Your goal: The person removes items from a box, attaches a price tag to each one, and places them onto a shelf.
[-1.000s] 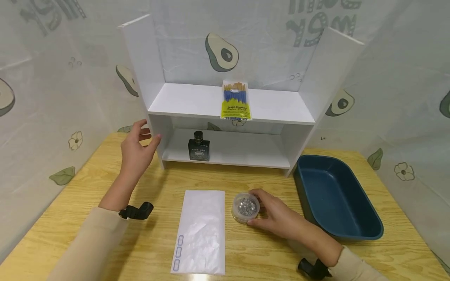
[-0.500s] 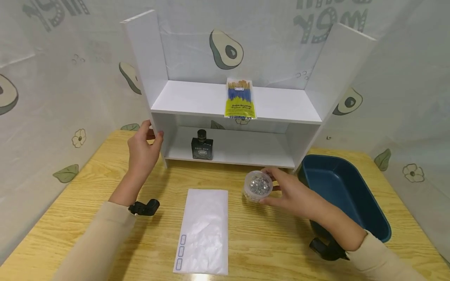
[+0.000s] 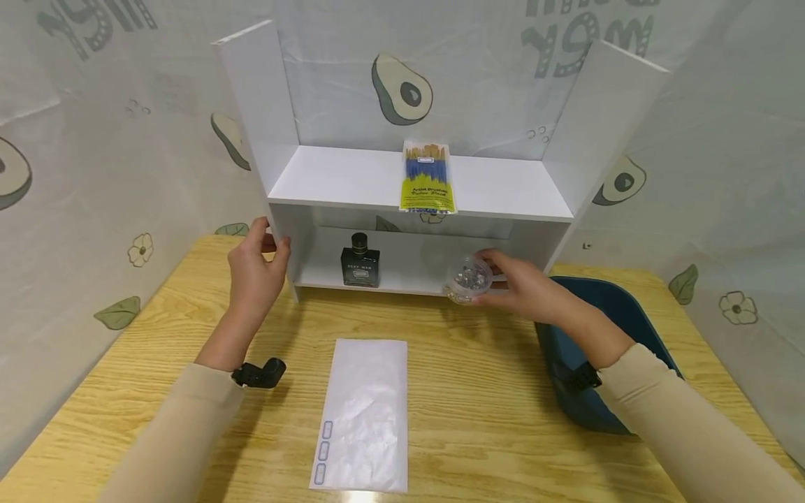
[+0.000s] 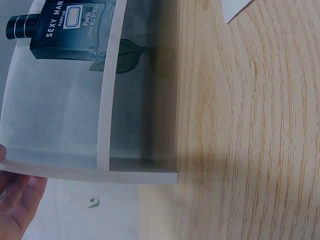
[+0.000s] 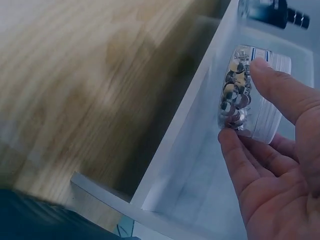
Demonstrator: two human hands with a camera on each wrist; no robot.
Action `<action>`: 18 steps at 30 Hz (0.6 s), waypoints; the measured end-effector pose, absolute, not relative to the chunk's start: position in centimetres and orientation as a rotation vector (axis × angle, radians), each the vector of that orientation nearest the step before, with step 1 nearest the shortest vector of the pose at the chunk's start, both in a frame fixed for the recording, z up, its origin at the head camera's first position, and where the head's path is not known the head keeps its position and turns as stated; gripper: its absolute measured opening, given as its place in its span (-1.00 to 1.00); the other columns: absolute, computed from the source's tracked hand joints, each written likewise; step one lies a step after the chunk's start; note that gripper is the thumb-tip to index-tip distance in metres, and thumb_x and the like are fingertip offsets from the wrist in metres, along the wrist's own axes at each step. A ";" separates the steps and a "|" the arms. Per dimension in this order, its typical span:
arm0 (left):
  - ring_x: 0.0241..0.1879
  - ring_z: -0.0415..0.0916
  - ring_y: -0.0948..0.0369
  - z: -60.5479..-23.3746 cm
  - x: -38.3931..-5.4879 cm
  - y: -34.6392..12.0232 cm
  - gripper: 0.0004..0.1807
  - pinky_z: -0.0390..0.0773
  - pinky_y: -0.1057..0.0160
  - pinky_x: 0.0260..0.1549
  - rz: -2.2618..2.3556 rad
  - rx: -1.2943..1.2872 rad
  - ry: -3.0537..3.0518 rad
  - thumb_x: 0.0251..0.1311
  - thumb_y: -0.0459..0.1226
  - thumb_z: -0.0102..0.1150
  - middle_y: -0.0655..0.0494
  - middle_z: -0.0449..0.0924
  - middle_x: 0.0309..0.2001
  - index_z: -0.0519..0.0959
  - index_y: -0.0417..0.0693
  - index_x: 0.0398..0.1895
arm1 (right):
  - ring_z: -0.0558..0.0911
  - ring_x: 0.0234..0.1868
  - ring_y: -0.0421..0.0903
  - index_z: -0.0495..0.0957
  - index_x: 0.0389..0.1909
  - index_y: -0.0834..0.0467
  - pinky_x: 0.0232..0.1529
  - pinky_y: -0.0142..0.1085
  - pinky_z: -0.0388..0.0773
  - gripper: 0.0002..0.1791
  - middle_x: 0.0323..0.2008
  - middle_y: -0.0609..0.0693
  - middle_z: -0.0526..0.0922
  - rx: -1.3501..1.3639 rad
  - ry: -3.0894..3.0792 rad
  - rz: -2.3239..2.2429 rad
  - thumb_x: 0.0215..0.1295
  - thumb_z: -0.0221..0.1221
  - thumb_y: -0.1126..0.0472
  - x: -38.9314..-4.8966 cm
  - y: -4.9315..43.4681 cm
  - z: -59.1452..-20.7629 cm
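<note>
My right hand (image 3: 525, 285) grips a clear round plastic jar (image 3: 470, 276) of small shiny metal pieces, thumb on one side and fingers on the other. The jar is tilted at the front edge of the lower board of a white shelf (image 3: 352, 178); the right wrist view shows the jar (image 5: 255, 92) overlapping that board. My left hand (image 3: 256, 269) holds the shelf's left side panel between thumb and fingers; in the left wrist view the fingers (image 4: 27, 200) are outside the panel. A dark perfume bottle (image 3: 360, 264) stands on the lower board, left of the jar.
A pack of artist brushes (image 3: 428, 181) lies on the upper board, slightly over its front edge. A white paper sheet (image 3: 361, 412) is flat on the wooden table (image 3: 478, 433). Under my right forearm sits a dark blue bin (image 3: 578, 402). Patterned cloth hangs behind the shelf.
My right hand has lifted the jar off the table and carried it forward and slightly right to the lower board. My left hand has closed onto the side panel.
</note>
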State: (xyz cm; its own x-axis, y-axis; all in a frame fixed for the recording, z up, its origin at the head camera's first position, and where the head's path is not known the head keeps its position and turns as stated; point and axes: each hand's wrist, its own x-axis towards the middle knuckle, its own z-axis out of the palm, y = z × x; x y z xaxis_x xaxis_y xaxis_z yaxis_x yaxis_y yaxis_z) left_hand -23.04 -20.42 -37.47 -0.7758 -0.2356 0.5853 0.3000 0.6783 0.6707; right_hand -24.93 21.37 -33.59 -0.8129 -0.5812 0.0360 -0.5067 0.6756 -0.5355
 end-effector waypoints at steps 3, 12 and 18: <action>-0.11 0.71 -0.22 -37.6 -23.0 -20.4 -0.68 0.71 -0.20 -0.22 -1.050 -0.046 -2.230 0.48 -0.36 0.10 -0.38 0.73 -0.17 0.52 -0.29 0.22 | 0.53 0.38 0.36 0.23 0.51 0.37 0.30 0.19 0.57 -0.18 0.40 0.38 0.46 -0.904 2.775 -0.769 0.38 0.38 0.16 -26.0 21.3 -33.7; -0.10 0.71 -0.25 -37.6 -23.1 -20.5 -0.66 0.72 -0.23 -0.17 -1.061 -0.047 -2.228 0.46 -0.36 0.15 -0.40 0.73 -0.16 0.52 -0.28 0.23 | 0.48 0.42 0.37 0.17 0.57 0.33 0.32 0.20 0.54 -0.13 0.45 0.39 0.40 -0.820 2.786 -0.725 0.38 0.37 0.16 -27.8 21.1 -34.6; -0.07 0.71 -0.26 -37.6 -23.1 -20.6 -0.66 0.72 -0.23 -0.18 -1.058 -0.047 -2.236 0.47 -0.36 0.13 -0.41 0.73 -0.15 0.51 -0.28 0.24 | 0.43 0.47 0.38 0.12 0.60 0.30 0.36 0.22 0.50 -0.10 0.48 0.39 0.37 -0.770 2.758 -0.724 0.40 0.35 0.14 -28.3 20.9 -34.9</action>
